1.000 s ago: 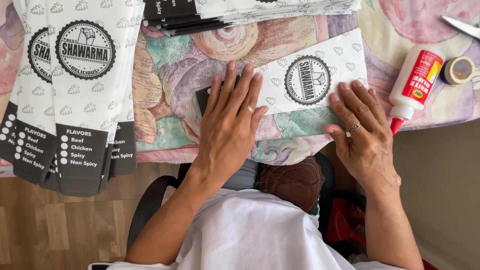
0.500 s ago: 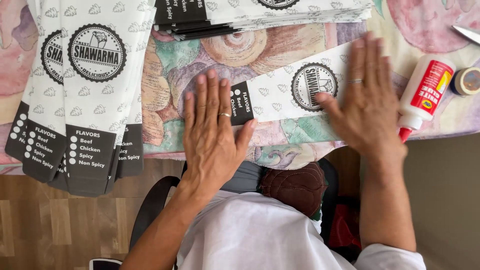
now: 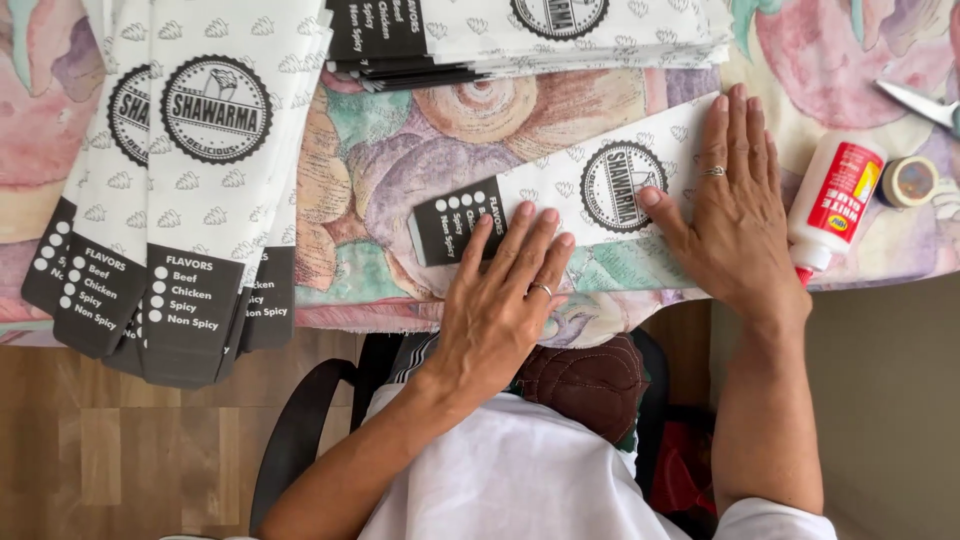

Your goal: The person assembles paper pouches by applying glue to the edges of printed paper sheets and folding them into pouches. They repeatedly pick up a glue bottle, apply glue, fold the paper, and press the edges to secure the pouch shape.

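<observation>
Left of frame: stack of printed paper sleeves (image 3: 190,190), white with dark lower ends, overhanging the near edge of the bench (image 3: 380,170), which has a floral cloth cover.

Top centre: second stack of sleeves (image 3: 560,35), lying crosswise.

Centre: single paper sleeve (image 3: 570,200), lying flat and slightly tilted, dark end to the left, round dark emblem near its middle.

Lower centre: left hand (image 3: 505,300), palm down, fingers (image 3: 520,240) straight and slightly fanned, tips resting on the sleeve's near edge; ring on one finger. Grasps nothing.

Right of centre: right hand (image 3: 735,215), flat on the sleeve's right end, fingers extended and close together, ring worn. Grasps nothing.

Right: white glue bottle (image 3: 835,200), red label and red tip, lying just beside the right hand. Tape roll (image 3: 908,180) next to the bottle. Scissor blades (image 3: 920,100) at the upper right edge.
</observation>
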